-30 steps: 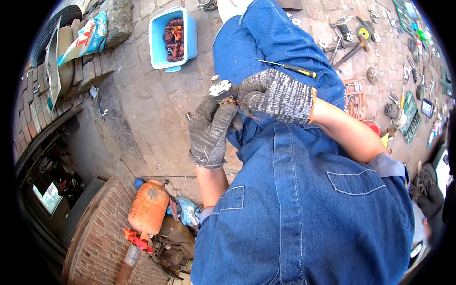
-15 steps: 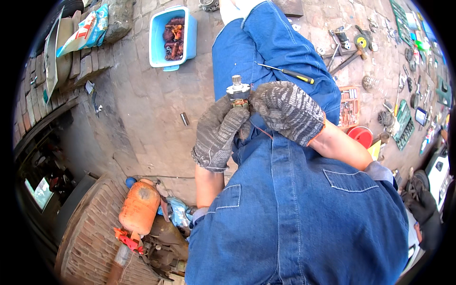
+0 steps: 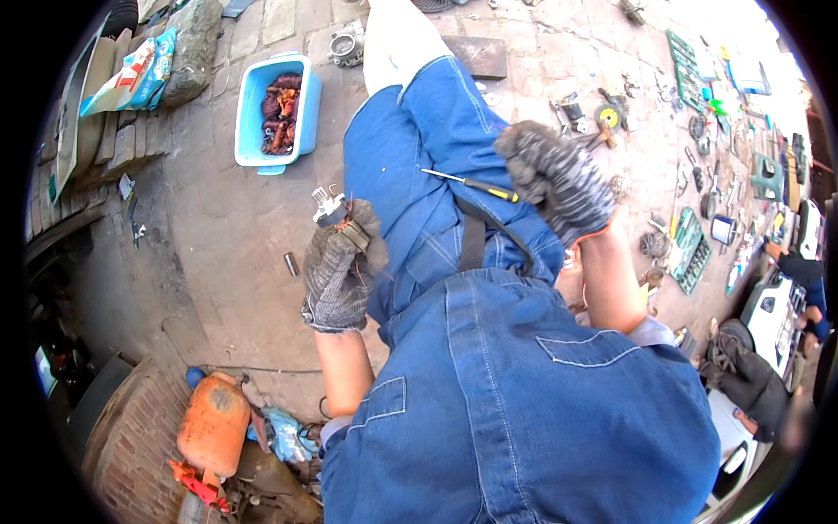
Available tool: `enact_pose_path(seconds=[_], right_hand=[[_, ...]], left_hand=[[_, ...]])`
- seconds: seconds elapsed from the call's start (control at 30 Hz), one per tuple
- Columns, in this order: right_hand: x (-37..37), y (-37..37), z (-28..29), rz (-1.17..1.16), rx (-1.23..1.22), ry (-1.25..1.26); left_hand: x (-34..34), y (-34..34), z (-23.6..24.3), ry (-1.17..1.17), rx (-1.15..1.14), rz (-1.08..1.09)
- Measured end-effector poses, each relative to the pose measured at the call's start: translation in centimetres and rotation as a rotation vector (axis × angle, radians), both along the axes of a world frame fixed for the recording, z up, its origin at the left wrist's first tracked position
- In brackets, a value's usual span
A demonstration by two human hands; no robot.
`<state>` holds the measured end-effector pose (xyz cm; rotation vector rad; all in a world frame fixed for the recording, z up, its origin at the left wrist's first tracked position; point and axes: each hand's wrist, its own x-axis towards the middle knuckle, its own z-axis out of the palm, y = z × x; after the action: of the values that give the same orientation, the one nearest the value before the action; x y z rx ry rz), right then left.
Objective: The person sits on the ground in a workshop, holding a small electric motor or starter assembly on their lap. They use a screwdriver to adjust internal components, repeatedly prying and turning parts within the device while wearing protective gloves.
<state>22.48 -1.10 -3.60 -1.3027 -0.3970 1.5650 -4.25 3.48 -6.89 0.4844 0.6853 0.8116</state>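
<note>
Half a second ago both gloved hands met on the small metal part; since then the right hand (image 3: 555, 179) has come away and hangs over the right thigh, fingers loosely curled and empty, near a yellow-handled screwdriver (image 3: 471, 184) lying on the leg. Far left, a blue, white and red printed bag (image 3: 129, 77) rests on bricks beside a blue tub (image 3: 273, 109) of rusty pieces. Only the left hand (image 3: 340, 262) grips the part (image 3: 336, 212), fist closed, above the paving.

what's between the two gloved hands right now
In the head view, a screwdriver with a yellow-black handle lies on the blue denim thigh between the left hand, which holds a small metal part, and the raised right hand.
</note>
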Motion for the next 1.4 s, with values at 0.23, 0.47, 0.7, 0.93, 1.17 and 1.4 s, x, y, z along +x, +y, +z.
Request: enact_pose_path(seconds=[0.23, 0.47, 0.7, 0.93, 1.17, 1.4], right_hand=[[-2.2, 0.3, 1.3, 0.116, 0.13, -0.087], [-2.7, 0.1, 0.5, 0.327, 0.044, -0.168], [-3.2, 0.0, -1.4, 0.447, 0.426, -0.206], [-3.3, -0.3, -0.7, 0.228, 0.074, 0.195], [-2.1, -0.3, -1.9, 0.454, 0.7, -0.482], [-1.9, -0.1, 0.3, 0.388, 0.138, -0.147]], left_hand=[[6.2, 0.4, 0.5, 0.025, 0.06, -0.207], [7.1, 0.1, 0.0, -0.132, 0.074, -0.142], [5.9, 0.2, -0.5, -0.083, 0.023, -0.191], [5.9, 0.8, 0.2, -0.052, 0.108, -0.253], [6.6, 0.9, 0.1, -0.168, -0.042, -0.13], [6.7, 1.0, -0.1, -0.119, -0.087, -0.048]])
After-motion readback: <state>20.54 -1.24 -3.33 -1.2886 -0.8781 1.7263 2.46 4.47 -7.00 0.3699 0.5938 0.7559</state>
